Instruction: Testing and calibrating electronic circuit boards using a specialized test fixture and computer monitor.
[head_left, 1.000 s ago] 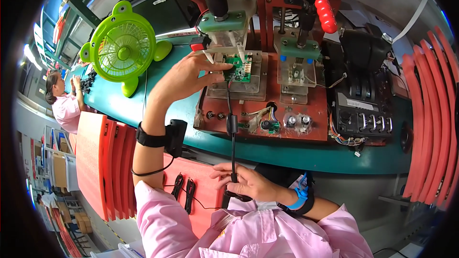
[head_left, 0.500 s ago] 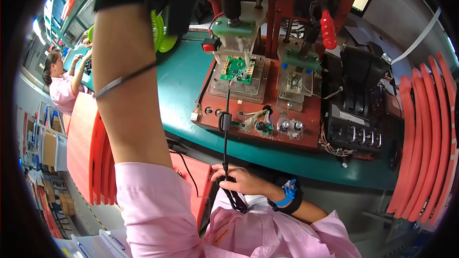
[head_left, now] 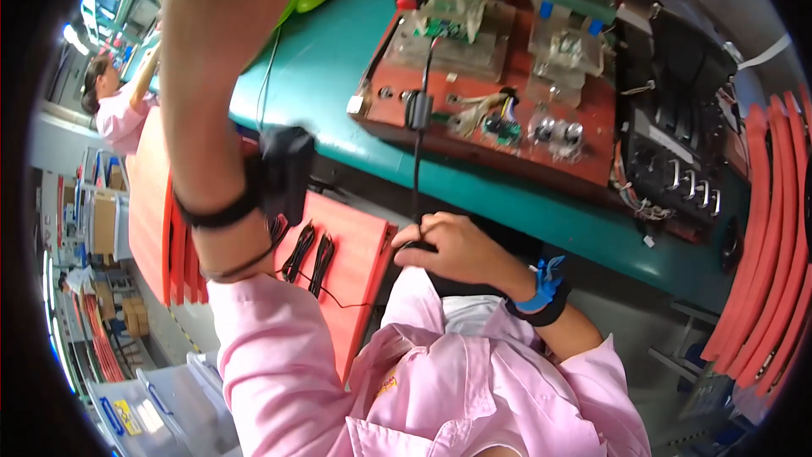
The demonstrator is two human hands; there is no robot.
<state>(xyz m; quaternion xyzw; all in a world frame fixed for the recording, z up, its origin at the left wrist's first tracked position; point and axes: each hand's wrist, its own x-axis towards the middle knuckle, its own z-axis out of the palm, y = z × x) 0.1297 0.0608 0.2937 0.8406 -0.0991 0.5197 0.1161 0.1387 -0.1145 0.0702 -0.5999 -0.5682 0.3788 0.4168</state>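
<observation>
My right hand (head_left: 452, 247) is closed around a black cable (head_left: 416, 173) in front of the bench edge. From my fingers the cable rises past a grey block on it to a green circuit board (head_left: 444, 29) in a clear test fixture (head_left: 491, 42). My left arm is raised close in front of me. Beyond its black wristband (head_left: 216, 213) the left hand (head_left: 224, 59) is a blur running off the top edge, its fingers out of sight. A dark boxy device (head_left: 288, 171) sits at that wristband.
Bundled black cables (head_left: 310, 256) lie on a red foam sheet (head_left: 359, 233) left of my right hand. Red foam sheets stand at left and right. A black device with metal handles (head_left: 677, 161) is on the green bench (head_left: 321, 59). A co-worker (head_left: 123, 106) works far left.
The view has shifted, so the fixture sits higher and the red foam with bundled cables shows. My left wristband appears much lower. My right hand still grips the cable; its hanging coil no longer shows.
</observation>
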